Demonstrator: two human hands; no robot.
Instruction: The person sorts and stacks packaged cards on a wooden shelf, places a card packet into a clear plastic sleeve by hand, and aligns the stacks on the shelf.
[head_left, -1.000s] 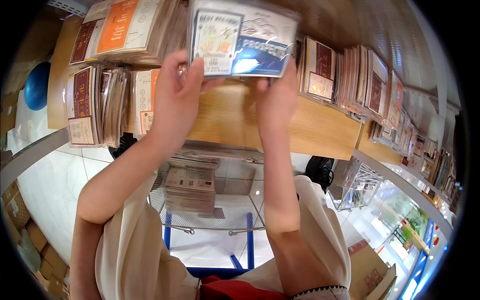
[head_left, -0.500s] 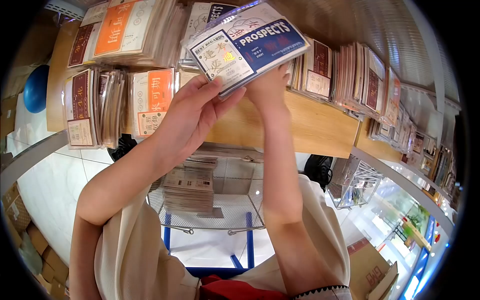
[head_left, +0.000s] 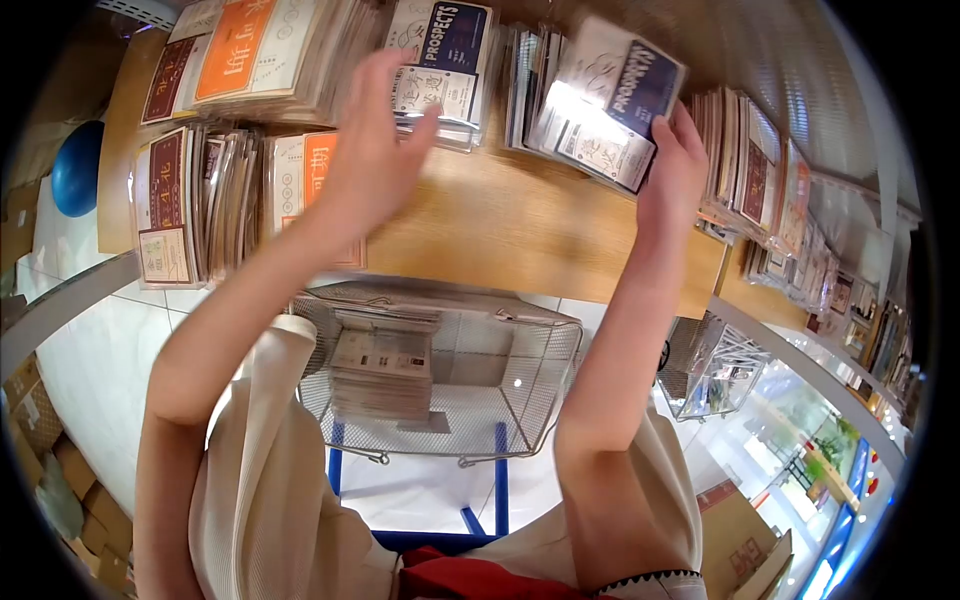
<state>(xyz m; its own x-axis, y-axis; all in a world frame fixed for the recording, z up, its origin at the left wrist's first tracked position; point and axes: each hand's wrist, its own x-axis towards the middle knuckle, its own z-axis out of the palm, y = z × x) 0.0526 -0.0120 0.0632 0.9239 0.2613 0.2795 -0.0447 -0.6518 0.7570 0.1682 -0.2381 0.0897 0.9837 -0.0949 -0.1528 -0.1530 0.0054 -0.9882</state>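
As the held packet (head_left: 612, 106) tilts, its long axis leans rightward.

Pale wooden tabletop (head_left: 510, 235) I saw from afar, grey metal rail (head_left: 75, 296) that ran by its left end, glossy white floor tiles (head_left: 90, 375), blue legs (head_left: 501, 470) stood below, ribbed panel (head_left: 780, 80) at upper right, brightly lit greenery (head_left: 830, 440) beneath.

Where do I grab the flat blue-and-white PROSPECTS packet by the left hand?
Its near edge, probably, thumb on top, coming from the person's side. The packet lies flat, that edge facing the light-brown wooden tabletop, while plastic-wrapped packets sit at its right and the left hand covers part of its left.
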